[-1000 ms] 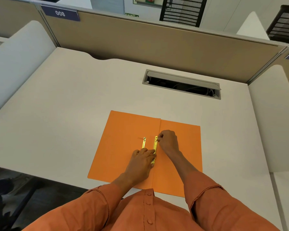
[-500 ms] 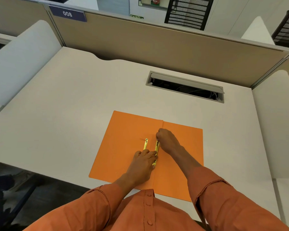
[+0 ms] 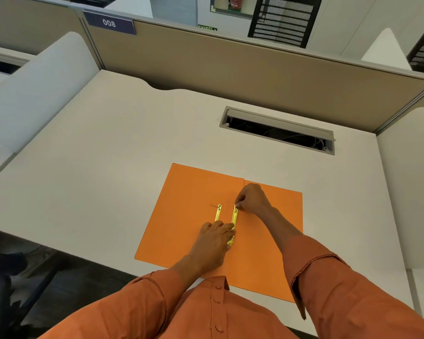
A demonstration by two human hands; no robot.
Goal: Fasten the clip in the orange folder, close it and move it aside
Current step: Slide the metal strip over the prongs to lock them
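Observation:
An orange folder (image 3: pixel 189 209) lies open and flat on the desk near the front edge. By its centre fold sit two gold metal clip strips: a loose one (image 3: pixel 217 212) on the left and the clip bar (image 3: pixel 234 217) along the fold. My left hand (image 3: pixel 214 238) presses the lower part of the clip bar with its fingertips. My right hand (image 3: pixel 251 198) pinches the bar's upper end between thumb and fingers. The bar's lower end shows just past my left fingers.
The white desk (image 3: pixel 108 152) stretches wide to the left and behind the folder. An open cable slot (image 3: pixel 277 129) with a raised grey lid lies at the back right. A beige partition (image 3: pixel 230 64) closes the far edge, and white dividers stand on both sides.
The hands stay on the clip bar; my right fingers have shifted slightly at its upper end. The view has drifted a little. The folder has not moved.

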